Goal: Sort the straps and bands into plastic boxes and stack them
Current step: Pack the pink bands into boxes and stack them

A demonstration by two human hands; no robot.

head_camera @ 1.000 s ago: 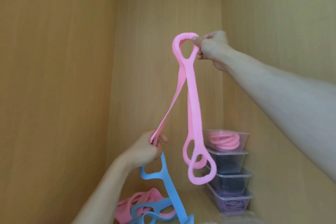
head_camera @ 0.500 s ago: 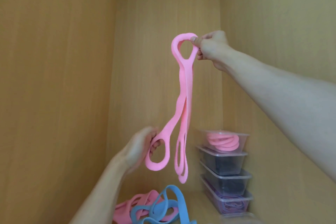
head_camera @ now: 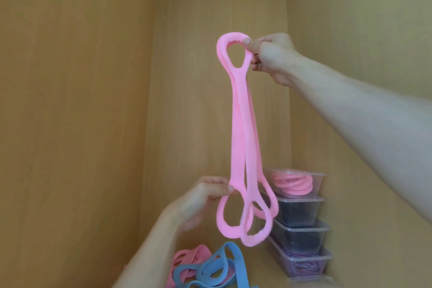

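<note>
Long pink straps [head_camera: 243, 138] with looped ends hang in the air in front of the wooden back wall. My right hand [head_camera: 272, 56] pinches their top loop, high up. Lower down, my left hand [head_camera: 202, 201] pinches one strap just above its bottom loop. Below lies a loose pile of pink bands [head_camera: 187, 262] and blue bands [head_camera: 222, 269]. A stack of clear plastic boxes [head_camera: 301, 224] stands in the right corner; the top box [head_camera: 315, 182] is open and holds coiled pink bands.
Wooden walls close in on the left [head_camera: 70, 124], back and right. Lower boxes in the stack hold dark and purple bands [head_camera: 306, 266]. The rim of another clear box [head_camera: 311, 279] shows at the bottom right.
The blue strap fell from my left hand onto the pile. My left hand brought the pink strap's lower end in beside the other hanging loops and now pinches it.
</note>
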